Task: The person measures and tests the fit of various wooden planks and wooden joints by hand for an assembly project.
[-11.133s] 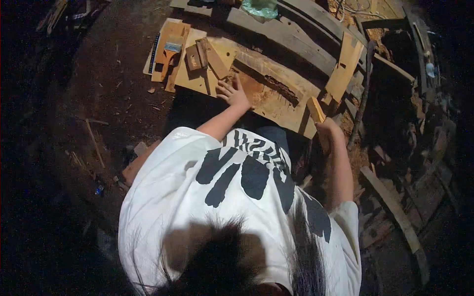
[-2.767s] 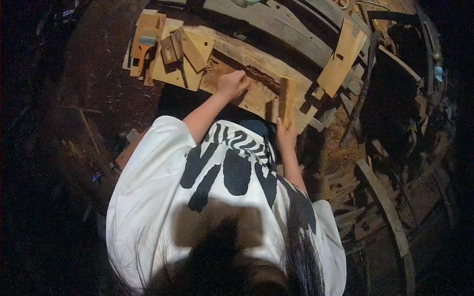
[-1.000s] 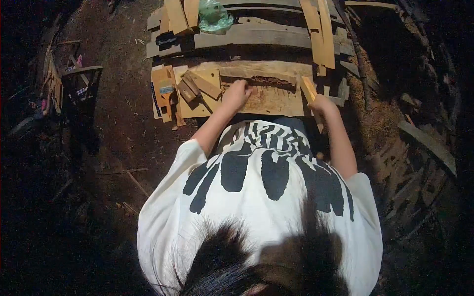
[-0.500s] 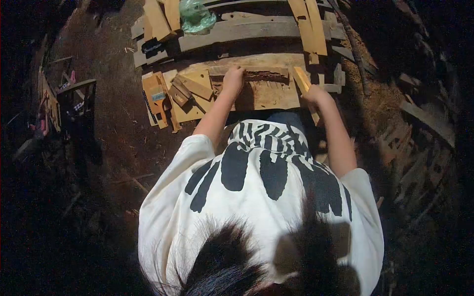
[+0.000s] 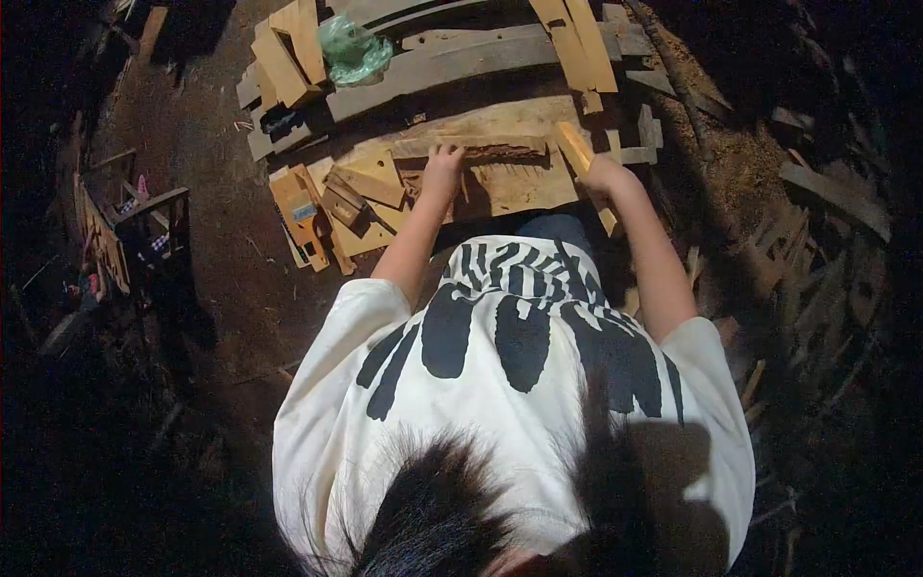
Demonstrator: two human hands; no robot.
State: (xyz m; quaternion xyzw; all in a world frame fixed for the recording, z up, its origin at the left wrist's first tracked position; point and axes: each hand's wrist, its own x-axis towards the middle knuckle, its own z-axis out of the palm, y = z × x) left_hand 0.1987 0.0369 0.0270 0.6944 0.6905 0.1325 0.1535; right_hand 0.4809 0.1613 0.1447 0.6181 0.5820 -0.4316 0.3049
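My left hand (image 5: 443, 171) rests at the left part of a long wooden strip with a rough dark edge (image 5: 500, 149), its fingers bent over the strip. The strip lies crosswise on a pale board (image 5: 524, 188). My right hand (image 5: 604, 176) is closed around a narrow light-coloured wooden piece (image 5: 575, 146), which points up and left beside the strip's right end. Left of my left hand lie small wooden blocks (image 5: 372, 185) and an orange tool with a pale label (image 5: 305, 213).
A green plastic bag (image 5: 355, 51) sits on grey slats (image 5: 461, 60) at the back. Boards stand at the upper left (image 5: 286, 65) and upper right (image 5: 580, 48). A small wooden frame (image 5: 144, 205) is at the far left, and scrap wood (image 5: 835, 197) at the right.
The view has shifted, so the bench appears slightly more to the left. My left hand's fingers look more spread over the strip. My right hand still holds the narrow piece.
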